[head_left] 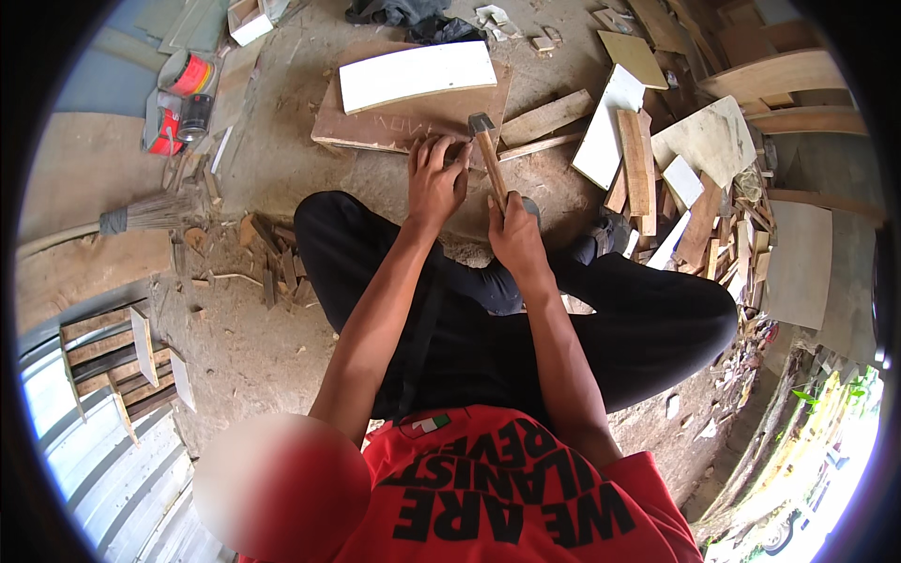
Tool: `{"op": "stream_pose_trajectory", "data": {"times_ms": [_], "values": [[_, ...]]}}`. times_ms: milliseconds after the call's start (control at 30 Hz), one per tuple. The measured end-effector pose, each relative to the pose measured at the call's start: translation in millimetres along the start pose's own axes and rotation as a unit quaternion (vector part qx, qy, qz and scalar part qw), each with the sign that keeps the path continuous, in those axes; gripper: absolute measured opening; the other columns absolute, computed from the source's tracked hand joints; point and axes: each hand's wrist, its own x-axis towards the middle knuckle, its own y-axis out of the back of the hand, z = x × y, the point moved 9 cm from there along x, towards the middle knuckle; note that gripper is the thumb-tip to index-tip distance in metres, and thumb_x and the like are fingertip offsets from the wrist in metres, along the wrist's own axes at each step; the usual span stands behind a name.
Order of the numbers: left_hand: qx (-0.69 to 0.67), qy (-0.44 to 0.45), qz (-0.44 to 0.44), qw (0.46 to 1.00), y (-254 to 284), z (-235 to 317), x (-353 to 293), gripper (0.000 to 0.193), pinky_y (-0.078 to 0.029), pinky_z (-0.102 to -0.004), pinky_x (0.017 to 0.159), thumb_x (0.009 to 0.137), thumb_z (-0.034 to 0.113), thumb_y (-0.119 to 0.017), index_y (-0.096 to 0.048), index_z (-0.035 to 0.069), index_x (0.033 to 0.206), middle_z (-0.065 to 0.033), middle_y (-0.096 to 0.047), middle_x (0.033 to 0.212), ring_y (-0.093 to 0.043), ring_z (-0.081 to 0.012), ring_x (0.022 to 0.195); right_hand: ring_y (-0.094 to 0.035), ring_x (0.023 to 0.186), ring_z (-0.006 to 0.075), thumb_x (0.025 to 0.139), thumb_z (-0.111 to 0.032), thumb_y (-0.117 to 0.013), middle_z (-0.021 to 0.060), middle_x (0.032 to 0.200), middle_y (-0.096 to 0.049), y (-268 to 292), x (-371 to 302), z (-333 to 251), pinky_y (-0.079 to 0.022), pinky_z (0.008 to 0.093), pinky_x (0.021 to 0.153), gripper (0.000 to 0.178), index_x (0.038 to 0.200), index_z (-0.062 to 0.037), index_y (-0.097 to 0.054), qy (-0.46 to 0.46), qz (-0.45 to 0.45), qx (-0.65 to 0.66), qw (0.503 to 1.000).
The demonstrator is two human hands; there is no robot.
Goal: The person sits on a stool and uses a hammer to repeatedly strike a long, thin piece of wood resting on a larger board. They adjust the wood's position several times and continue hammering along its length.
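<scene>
Brown board (361, 129) ends near hands (437, 180) (514, 235) and hammer (491, 161); floor (280, 113) opens left.

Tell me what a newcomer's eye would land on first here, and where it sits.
The bright red shirt with bold black lettering stands out first, at the bottom middle. Above it, near the upper middle, the right hand grips a hammer, with the left hand beside it at the near edge of a brown board. A white curved piece gleams on that board's far part.
</scene>
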Motion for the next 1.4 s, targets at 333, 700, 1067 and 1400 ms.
{"op": "stream_pose_trajectory", "data": {"times_ms": [333,700,1067,1400], "values": [[-0.015,0.085,0.027,0.996,-11,1,-6,0.029,-0.029,-0.0597,0.116,0.088,0.018,-0.066,-0.074,0.007,0.113,-0.0088,-0.055,0.129,-0.049,-0.0288,0.128,-0.061,0.072,0.054,0.098,-0.019,-0.059,0.0334,0.071,-0.061,-7,-3,11,-0.048,0.0586,0.059,0.024,0.098,0.0026,-0.048,-0.007,0.01,0.006,1.0],[-0.004,0.06,0.007,0.998,-9,6,-9,0.032,-0.028,-0.0638,0.114,0.087,0.016,-0.068,-0.071,0.012,0.119,-0.0091,-0.053,0.132,-0.046,-0.0325,0.132,-0.059,0.069,0.0533,0.1,-0.02,-0.061,0.0315,0.069,-0.059,18,-7,-15,-0.043,0.0556,0.055,0.026,0.091,0.001,-0.048,0.007,0.066,0.085,0.994],[0.005,0.06,0.006,0.998,-9,5,-7,0.031,-0.029,-0.0616,0.115,0.087,0.019,-0.066,-0.073,0.012,0.116,-0.0102,-0.055,0.131,-0.048,-0.0333,0.129,-0.06,0.072,0.0546,0.1,-0.019,-0.06,0.0329,0.071,-0.06,0,-5,2,-0.044,0.0563,0.056,0.024,0.097,0.002,-0.049,-0.032,0.026,0.052,0.998],[-0.006,0.062,0.014,0.998,-6,5,-6,0.032,-0.031,-0.0623,0.113,0.086,0.015,-0.068,-0.072,0.011,0.117,-0.0106,-0.055,0.13,-0.048,-0.0331,0.13,-0.059,0.074,0.0559,0.1,-0.017,-0.058,0.0348,0.075,-0.061,-1,2,0,-0.046,0.0583,0.059,0.023,0.099,0.003,-0.048,-0.018,0.011,0.035,0.999]]}}
